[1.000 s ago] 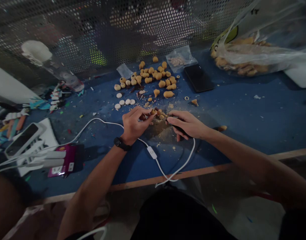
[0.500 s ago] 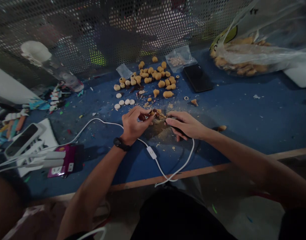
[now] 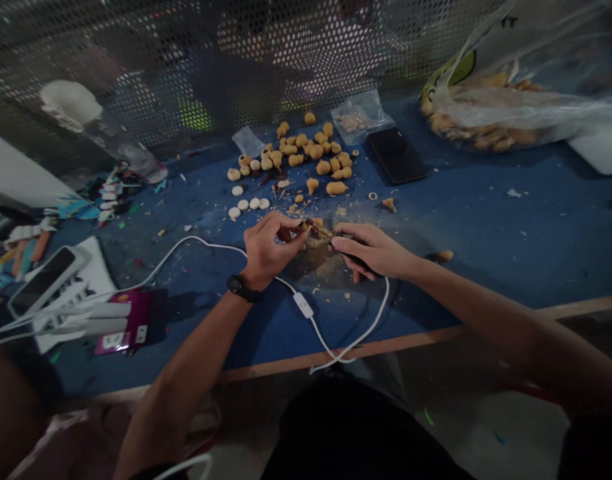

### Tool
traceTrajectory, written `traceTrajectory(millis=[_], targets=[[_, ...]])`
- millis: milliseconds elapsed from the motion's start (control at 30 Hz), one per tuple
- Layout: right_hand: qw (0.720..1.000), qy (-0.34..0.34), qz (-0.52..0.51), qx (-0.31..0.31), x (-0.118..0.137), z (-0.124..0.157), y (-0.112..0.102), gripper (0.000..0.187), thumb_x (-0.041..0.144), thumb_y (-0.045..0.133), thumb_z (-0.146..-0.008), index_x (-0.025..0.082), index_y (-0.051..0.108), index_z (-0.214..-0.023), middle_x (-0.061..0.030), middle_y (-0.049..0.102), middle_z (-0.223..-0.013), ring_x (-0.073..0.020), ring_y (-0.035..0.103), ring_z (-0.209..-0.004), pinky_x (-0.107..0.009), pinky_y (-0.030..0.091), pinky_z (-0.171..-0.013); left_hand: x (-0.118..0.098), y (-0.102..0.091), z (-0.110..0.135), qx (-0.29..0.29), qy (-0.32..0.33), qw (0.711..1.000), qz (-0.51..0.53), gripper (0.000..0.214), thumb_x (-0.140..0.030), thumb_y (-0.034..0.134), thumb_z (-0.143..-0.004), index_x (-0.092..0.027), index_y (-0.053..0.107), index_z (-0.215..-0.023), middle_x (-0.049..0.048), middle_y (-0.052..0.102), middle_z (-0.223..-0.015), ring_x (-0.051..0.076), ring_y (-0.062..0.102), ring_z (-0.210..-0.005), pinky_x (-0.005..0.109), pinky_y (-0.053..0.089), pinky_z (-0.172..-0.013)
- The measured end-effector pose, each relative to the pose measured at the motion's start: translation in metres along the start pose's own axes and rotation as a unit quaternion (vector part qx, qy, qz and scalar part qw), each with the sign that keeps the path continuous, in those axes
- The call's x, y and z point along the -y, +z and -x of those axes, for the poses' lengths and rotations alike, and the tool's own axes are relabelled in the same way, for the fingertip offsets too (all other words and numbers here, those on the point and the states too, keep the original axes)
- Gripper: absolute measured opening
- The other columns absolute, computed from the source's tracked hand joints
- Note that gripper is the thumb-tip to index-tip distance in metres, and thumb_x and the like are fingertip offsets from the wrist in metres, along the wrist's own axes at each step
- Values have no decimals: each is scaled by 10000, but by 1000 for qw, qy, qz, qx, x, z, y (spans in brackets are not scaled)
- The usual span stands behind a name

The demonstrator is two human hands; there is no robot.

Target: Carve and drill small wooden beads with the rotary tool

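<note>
My left hand [image 3: 271, 248] pinches a small tan piece [image 3: 312, 228] between thumb and fingertips, and the fingers partly hide it. My right hand [image 3: 372, 252] grips a dark-handled small blade tool [image 3: 357, 261], its tip reaching toward that piece. The two hands nearly touch above a patch of tan shavings [image 3: 311, 263]. Farther up the table lies a loose cluster of tan gourd-shaped pieces [image 3: 306, 157], with several flat pale discs [image 3: 249, 204] at its near left.
A white cable [image 3: 211, 245] runs under my left wrist across the blue table [image 3: 486, 227]. A black phone [image 3: 397, 155] and a plastic bag of tan pieces [image 3: 486, 113] lie at the back right. A perforated metal screen [image 3: 186, 60] stands behind. Assorted clutter fills the left.
My right hand has moved slightly up and closer to my left hand, and the small piece has shifted a little. Little differs between the latest two frames.
</note>
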State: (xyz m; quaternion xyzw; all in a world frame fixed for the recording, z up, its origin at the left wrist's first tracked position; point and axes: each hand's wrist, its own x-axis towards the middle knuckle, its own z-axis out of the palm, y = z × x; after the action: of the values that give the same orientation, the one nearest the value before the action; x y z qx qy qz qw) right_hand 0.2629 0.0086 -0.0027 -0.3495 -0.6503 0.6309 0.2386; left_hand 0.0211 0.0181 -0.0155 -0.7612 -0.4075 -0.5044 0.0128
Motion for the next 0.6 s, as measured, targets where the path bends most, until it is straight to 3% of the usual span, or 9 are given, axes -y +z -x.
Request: traceTrajectory(millis=[433,600], targets=[[999,0,45,21,8,3,3,228,430,538,-1068,215,559,-996,116,510,-497,-57,463,-336,-190,523,-451,0,-1,-1,3,6,999,33,123,-186,797,-825,-202,689,-880,-38,729,-756,72,607,-573,200,503,-557],[1000,5,-1,-15,3,2,2,258,462,542,-1068,225,537,-969,118,517,-504,-54,442,-317,-215,576,-479,-2,-1,-1,-9,-4,1000,0,124,-249,807,-850,-199,693,-848,-44,685,-681,71,591,-555,205,483,-554]])
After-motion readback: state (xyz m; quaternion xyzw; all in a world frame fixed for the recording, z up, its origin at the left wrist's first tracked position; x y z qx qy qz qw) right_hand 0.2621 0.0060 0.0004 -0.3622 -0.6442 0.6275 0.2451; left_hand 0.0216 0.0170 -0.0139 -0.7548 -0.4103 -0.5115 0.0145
